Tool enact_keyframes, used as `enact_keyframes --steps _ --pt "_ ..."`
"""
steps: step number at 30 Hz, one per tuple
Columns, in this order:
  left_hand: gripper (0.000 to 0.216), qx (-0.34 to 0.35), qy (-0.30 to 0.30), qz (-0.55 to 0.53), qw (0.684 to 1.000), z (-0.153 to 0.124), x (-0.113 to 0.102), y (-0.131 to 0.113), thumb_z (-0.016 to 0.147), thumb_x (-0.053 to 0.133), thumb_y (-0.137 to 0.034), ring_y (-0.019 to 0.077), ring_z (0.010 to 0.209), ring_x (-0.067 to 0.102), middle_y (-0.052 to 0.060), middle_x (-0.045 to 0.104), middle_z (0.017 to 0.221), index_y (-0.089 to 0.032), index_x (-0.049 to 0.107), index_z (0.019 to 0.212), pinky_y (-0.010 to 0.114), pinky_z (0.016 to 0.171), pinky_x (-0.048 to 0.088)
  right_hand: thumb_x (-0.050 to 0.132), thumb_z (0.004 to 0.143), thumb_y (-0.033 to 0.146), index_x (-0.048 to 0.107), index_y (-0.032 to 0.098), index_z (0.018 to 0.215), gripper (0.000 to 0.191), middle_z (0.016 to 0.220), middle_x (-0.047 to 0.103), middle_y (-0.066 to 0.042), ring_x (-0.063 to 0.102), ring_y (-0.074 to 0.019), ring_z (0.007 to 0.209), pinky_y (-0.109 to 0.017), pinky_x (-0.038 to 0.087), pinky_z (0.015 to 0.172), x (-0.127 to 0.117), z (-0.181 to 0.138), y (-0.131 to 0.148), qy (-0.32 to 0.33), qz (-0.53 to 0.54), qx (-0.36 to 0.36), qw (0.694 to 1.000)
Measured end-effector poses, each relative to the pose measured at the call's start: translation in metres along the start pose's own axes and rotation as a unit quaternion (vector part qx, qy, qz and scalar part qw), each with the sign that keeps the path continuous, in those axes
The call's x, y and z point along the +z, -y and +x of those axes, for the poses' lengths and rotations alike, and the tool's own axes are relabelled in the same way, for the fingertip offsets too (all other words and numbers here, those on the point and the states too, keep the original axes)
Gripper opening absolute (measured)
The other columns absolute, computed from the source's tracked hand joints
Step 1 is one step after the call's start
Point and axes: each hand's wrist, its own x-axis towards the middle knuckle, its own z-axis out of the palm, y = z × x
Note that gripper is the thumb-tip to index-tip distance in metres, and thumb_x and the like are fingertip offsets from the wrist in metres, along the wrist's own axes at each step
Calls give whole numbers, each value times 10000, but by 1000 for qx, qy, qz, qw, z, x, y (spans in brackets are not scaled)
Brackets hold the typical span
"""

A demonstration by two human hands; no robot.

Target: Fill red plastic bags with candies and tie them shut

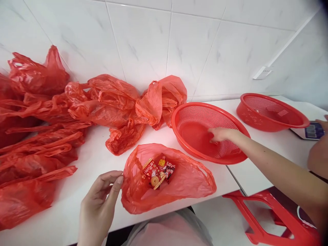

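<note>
The left hand (98, 201) pinches the left edge of an open red bag (191, 186) between thumb and fingertips, near the table's front edge. Snack packets (153, 174) lie inside. A light, steady pinch should suit such thin film and keep the mouth wide. Beyond, the right hand (220, 135) dips into a red colander (194, 133), fingers curled; whether they grip anything cannot be told. Farther back, filled bags (110, 99) line the tiled wall (143, 44).
</note>
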Motion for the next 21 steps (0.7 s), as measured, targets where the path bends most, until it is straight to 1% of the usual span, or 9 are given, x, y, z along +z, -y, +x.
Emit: enact_keyframes --steps 4,6,8,10,11,14,16,18,21 --pt "260 150 -8 81 985 -1 -1 2 832 631 -424 230 996 607 47 633 1059 -245 620 1022 407 936 473 716 641 120 621 167 760 160 799 654 -95 628 -231 664 -316 449 547 14 9 -7 72 14 -28 997" --pt "293 247 -13 130 960 -4 2 1 805 673 -396 264 1078 575 72 585 1127 -246 596 1045 459 972 449 712 655 139 576 176 724 157 762 631 -63 605 -194 622 -295 428 527 6 3 0 81 26 -53 995" --pt "357 295 -21 185 937 -7 7 2 754 724 -414 311 1154 524 104 525 1188 -237 575 1026 510 982 430 668 752 241 548 190 798 138 808 619 -47 592 -159 621 -283 433 539 -9 -14 16 39 70 -97 992" --pt "389 284 -16 246 927 -7 13 4 730 731 -444 348 1182 492 129 472 1232 -231 562 1009 542 961 435 588 849 364 513 208 884 177 851 610 -33 582 -130 632 -274 453 560 -23 -42 41 -44 184 -173 967" --pt "383 262 -2 275 925 -6 16 7 739 713 -442 354 1176 494 133 454 1243 -233 557 1021 540 936 451 584 859 408 498 214 899 216 839 606 -22 577 -123 631 -269 463 560 -26 -59 58 -78 269 -224 934" --pt "292 174 54 333 925 1 18 15 810 594 -369 304 1026 592 103 488 1194 -256 532 1073 453 789 517 569 882 433 498 227 916 221 790 622 0 583 -123 611 -262 465 525 -19 -106 115 -59 394 -329 856" --pt "232 130 93 339 927 8 15 19 834 523 -307 257 907 640 69 549 1138 -267 523 1063 381 696 517 580 886 379 528 231 904 157 817 644 -7 618 -145 683 -299 502 613 -2 -124 149 -88 390 -373 837" --pt "175 114 111 335 929 13 9 21 833 495 -275 224 821 653 39 607 1076 -267 541 1002 336 655 499 591 892 357 563 253 993 147 972 674 -37 654 -192 841 -357 521 749 13 -130 169 -132 366 -410 825" --pt "112 96 102 319 938 16 -2 20 819 512 -294 176 630 612 8 654 913 -262 589 894 297 599 476 562 921 392 561 295 1122 223 1144 653 -50 644 -241 992 -409 520 848 21 -132 171 -183 348 -412 822"
